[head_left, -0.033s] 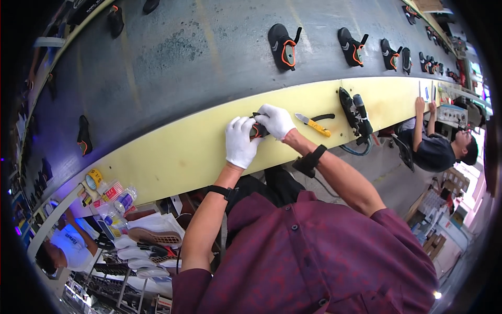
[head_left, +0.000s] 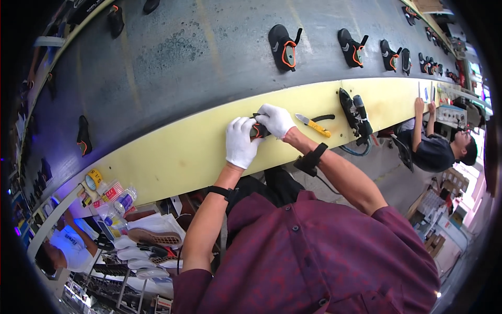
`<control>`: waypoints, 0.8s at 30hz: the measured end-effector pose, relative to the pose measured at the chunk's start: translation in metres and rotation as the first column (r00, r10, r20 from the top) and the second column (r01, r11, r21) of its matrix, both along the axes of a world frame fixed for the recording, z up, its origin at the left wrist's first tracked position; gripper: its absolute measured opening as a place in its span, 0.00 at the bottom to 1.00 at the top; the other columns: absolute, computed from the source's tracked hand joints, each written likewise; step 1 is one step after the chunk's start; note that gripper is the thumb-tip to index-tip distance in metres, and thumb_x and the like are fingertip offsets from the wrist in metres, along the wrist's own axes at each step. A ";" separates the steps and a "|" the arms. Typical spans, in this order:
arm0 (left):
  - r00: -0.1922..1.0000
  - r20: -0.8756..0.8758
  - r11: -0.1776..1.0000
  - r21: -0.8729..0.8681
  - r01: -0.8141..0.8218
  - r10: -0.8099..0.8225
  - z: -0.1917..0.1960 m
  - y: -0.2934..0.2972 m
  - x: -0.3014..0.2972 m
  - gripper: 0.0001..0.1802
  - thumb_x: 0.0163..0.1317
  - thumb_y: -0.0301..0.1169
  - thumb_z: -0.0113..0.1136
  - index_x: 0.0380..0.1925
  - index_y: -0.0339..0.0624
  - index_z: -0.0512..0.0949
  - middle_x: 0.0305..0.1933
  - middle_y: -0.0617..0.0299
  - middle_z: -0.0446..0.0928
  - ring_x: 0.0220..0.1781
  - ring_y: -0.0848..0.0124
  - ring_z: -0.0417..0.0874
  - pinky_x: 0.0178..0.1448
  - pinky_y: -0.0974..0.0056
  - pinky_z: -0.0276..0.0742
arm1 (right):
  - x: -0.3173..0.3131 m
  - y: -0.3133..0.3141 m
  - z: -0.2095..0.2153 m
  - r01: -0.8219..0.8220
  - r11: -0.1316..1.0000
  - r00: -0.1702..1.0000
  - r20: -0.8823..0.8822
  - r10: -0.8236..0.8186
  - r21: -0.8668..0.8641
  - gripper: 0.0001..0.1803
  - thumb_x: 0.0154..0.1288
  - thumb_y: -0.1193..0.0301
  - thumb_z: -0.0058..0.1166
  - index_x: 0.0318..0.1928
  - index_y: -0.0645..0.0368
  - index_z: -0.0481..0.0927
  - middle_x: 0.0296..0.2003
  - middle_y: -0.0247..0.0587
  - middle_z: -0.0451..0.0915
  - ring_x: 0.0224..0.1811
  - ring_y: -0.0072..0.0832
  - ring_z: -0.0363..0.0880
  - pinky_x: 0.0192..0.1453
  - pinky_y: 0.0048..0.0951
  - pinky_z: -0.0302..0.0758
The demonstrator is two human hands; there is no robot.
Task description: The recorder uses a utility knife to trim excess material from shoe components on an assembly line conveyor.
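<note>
Over the yellow ledge, a small black shoe (head_left: 257, 131) with an orange-edged opening is held between my white-gloved hands. My left hand (head_left: 241, 142) wraps its near left side, fingers curled over it. From the upper right, my right hand (head_left: 275, 120) pinches the shoe's far end with bent fingers. Most of the shoe is hidden by the gloves. Just right of my right hand lie a yellow utility knife (head_left: 317, 127) with its blade out and a curved black strip (head_left: 327, 116). Farther right sits a black hand tool (head_left: 360, 116) with a hose.
Beyond the yellow ledge (head_left: 183, 152), a grey conveyor belt (head_left: 172, 73) carries several black shoes, one (head_left: 283, 48) straight ahead. Tape (head_left: 93, 179) and plastic bottles stand at the left end, above racked shoes (head_left: 157, 236). One person (head_left: 436, 146) works at the right, another (head_left: 68, 248) at the left.
</note>
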State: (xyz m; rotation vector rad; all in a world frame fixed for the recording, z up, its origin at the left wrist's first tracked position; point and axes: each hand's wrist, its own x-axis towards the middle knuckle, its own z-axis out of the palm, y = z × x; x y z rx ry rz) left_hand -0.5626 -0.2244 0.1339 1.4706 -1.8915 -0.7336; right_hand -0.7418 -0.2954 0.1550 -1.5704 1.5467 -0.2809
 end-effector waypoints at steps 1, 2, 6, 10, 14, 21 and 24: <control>1.000 -0.023 1.000 -0.016 -0.011 0.011 0.000 -0.002 0.002 0.40 0.45 0.31 0.86 0.59 0.44 0.75 0.61 0.49 0.78 0.66 0.46 0.78 0.69 0.44 0.74 | 0.001 -0.005 -0.002 -0.066 0.998 0.998 -0.015 0.066 0.004 0.12 0.72 0.65 0.64 0.47 0.62 0.88 0.35 0.52 0.88 0.36 0.40 0.90 0.46 0.38 0.85; 0.999 -0.028 1.000 -0.016 -0.018 0.017 0.000 -0.002 0.003 0.40 0.45 0.31 0.86 0.59 0.44 0.75 0.61 0.49 0.78 0.66 0.46 0.78 0.69 0.44 0.74 | 0.001 -0.012 -0.005 -0.105 0.991 0.994 -0.011 0.106 0.085 0.13 0.72 0.65 0.64 0.48 0.62 0.88 0.35 0.50 0.89 0.36 0.38 0.90 0.46 0.37 0.85; 0.985 -0.073 0.974 0.176 -0.144 0.159 0.000 0.004 -0.002 0.49 0.44 0.33 0.89 0.66 0.39 0.71 0.68 0.43 0.73 0.71 0.43 0.75 0.74 0.44 0.73 | 0.004 -0.047 0.012 -0.232 0.908 0.972 0.041 0.233 0.348 0.15 0.73 0.64 0.62 0.54 0.57 0.88 0.30 0.41 0.88 0.29 0.29 0.86 0.36 0.34 0.83; 0.982 -0.034 0.957 0.236 -0.171 0.184 0.006 0.001 -0.002 0.55 0.45 0.35 0.90 0.71 0.33 0.67 0.72 0.40 0.71 0.74 0.41 0.73 0.79 0.46 0.71 | 0.016 -0.086 0.004 -0.416 0.700 0.876 0.050 0.479 0.581 0.17 0.71 0.59 0.62 0.46 0.61 0.88 0.24 0.37 0.83 0.20 0.28 0.78 0.22 0.36 0.73; 0.985 0.032 0.951 0.257 -0.170 0.167 0.021 -0.004 -0.011 0.57 0.45 0.36 0.91 0.72 0.33 0.66 0.71 0.40 0.72 0.74 0.41 0.73 0.79 0.46 0.71 | 0.038 -0.095 -0.009 -0.493 0.610 0.691 -0.147 0.708 0.621 0.23 0.70 0.54 0.60 0.33 0.64 0.90 0.21 0.46 0.82 0.21 0.37 0.81 0.25 0.41 0.78; 0.988 0.026 0.968 0.196 -0.156 0.154 0.026 0.023 0.027 0.54 0.57 0.35 0.82 0.78 0.31 0.62 0.79 0.35 0.66 0.81 0.39 0.66 0.84 0.43 0.62 | -0.005 -0.020 -0.004 0.045 0.991 0.982 -0.174 -0.067 -0.125 0.14 0.74 0.63 0.61 0.50 0.59 0.85 0.39 0.58 0.88 0.45 0.59 0.89 0.50 0.55 0.83; 0.976 0.113 0.979 0.065 -0.194 0.186 0.021 0.048 0.060 0.48 0.61 0.30 0.77 0.78 0.34 0.63 0.76 0.38 0.71 0.75 0.43 0.74 0.80 0.43 0.69 | -0.023 0.025 0.045 -0.106 0.883 0.988 -0.150 0.041 -0.456 0.16 0.69 0.68 0.64 0.53 0.62 0.84 0.44 0.57 0.88 0.49 0.58 0.87 0.55 0.51 0.82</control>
